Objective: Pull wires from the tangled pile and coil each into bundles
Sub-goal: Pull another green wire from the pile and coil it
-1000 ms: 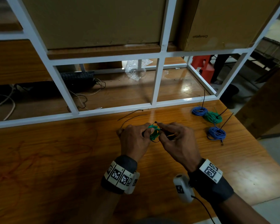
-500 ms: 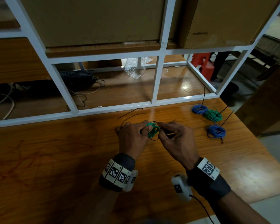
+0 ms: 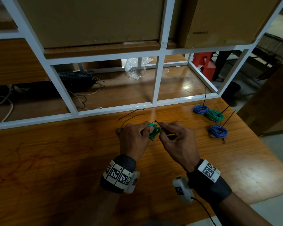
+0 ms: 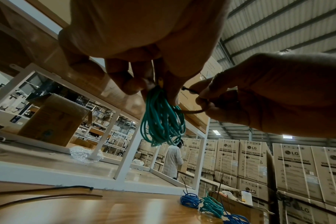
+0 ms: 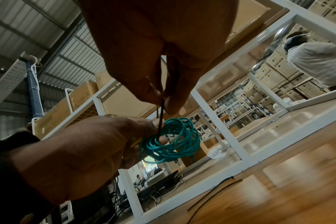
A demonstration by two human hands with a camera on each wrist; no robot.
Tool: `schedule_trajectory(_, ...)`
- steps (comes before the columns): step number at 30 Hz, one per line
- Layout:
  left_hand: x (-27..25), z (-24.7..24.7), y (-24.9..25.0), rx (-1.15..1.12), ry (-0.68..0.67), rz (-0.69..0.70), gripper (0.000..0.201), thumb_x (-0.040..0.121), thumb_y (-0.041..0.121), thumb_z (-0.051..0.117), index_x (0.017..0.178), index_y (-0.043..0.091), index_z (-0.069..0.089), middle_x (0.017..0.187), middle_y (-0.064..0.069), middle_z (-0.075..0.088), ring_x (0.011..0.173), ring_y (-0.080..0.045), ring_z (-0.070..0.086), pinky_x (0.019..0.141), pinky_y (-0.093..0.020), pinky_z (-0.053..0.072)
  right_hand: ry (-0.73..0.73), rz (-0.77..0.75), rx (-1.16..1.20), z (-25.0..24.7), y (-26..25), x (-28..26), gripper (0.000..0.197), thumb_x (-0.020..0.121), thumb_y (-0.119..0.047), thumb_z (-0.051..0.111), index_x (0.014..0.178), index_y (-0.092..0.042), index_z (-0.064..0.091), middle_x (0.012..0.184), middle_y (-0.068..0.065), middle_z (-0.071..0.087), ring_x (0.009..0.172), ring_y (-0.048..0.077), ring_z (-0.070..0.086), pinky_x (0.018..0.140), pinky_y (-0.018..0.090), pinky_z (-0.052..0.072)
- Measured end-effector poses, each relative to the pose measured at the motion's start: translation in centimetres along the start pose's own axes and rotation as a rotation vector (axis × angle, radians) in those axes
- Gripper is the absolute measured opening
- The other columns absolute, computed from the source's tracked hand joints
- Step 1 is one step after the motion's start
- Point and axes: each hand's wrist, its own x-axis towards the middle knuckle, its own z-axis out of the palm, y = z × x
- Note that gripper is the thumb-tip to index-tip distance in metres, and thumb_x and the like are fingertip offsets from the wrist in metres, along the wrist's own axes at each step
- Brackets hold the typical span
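Both hands [image 3: 134,139] [image 3: 178,142] pinching green coil [image 3: 153,132], tie [image 5: 161,112]

Warehouse setting: a glossy wooden table [image 3: 55,160] with a white metal frame rack [image 3: 155,82] standing on it, big cardboard boxes [image 3: 91,20] sitting on the rack's shelf. Corrugated metal roof [image 4: 278,22] overhead with ceiling lights [image 4: 287,136] on, stacks of LG washing machine cartons [image 4: 297,166] along the far side. A person in a white shirt [image 4: 172,159] stands off among the cartons, a red plastic stool [image 3: 204,64] sits on the grey floor [image 3: 276,144], and bubble wrap [image 3: 136,67] lies inside the rack.
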Motion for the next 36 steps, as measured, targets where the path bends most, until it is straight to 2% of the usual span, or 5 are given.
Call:
schedule_trajectory(12,-0.2,0.3,-0.2,0.0,-0.01,0.006,0.032,0.095,0.05,0.056,0.118,0.035,0.072,0.091,0.01,0.077,0.083,-0.012,0.066,0.083,-0.034,0.031,0.032,-0.029,0.007,0.1,-0.2,-0.2,0.03,0.093,-0.008,0.072,0.123,-0.008,0.074,0.102,0.002,0.074,0.088,0.007,0.074,0.066,0.025,0.063)
schedule_trajectory(22,-0.3,0.0,0.1,0.013,0.001,0.033,0.029,0.096,0.048,0.055,0.117,0.036,0.072,0.085,0.01,0.076,0.079,-0.012,0.066,0.083,-0.035,0.033,0.017,-0.064,-0.06,0.4,-0.4,-0.7,0.03,0.092,-0.008,0.073,0.121,-0.01,0.075,0.096,0.002,0.075,0.077,0.007,0.072,0.064,0.025,0.062)
schedule_trajectory(26,-0.4,0.0,0.6,0.056,-0.012,0.057,0.026,0.096,0.046,0.052,0.114,0.041,0.071,0.069,0.009,0.069,0.075,-0.018,0.064,0.084,-0.04,0.037,-0.017,-0.055,-0.103,0.7,-0.1,-0.7,0.028,0.092,-0.008,0.071,0.12,-0.009,0.076,0.096,0.003,0.074,0.075,0.009,0.071,0.062,0.03,0.063)
schedule_trajectory(30,-0.5,-0.2,0.8,0.029,0.017,0.098,0.023,0.096,0.041,0.057,0.114,0.039,0.072,0.067,0.006,0.068,0.074,-0.022,0.062,0.084,-0.043,0.04,-0.053,-0.053,-0.142,0.8,-0.2,-0.5,0.028,0.093,-0.009,0.068,0.12,-0.01,0.076,0.095,0.004,0.072,0.073,0.013,0.069,0.06,0.036,0.062)
schedule_trajectory(36,-1.0,-0.9,0.9,0.001,0.086,0.205,0.034,0.091,0.037,0.067,0.125,0.033,0.067,0.072,0.003,0.065,0.077,-0.018,0.057,0.083,-0.038,0.034,-0.072,-0.039,-0.14,0.2,-0.5,-0.2,0.029,0.093,-0.01,0.069,0.122,-0.012,0.075,0.092,0.0,0.071,0.072,0.009,0.068,0.059,0.033,0.061)
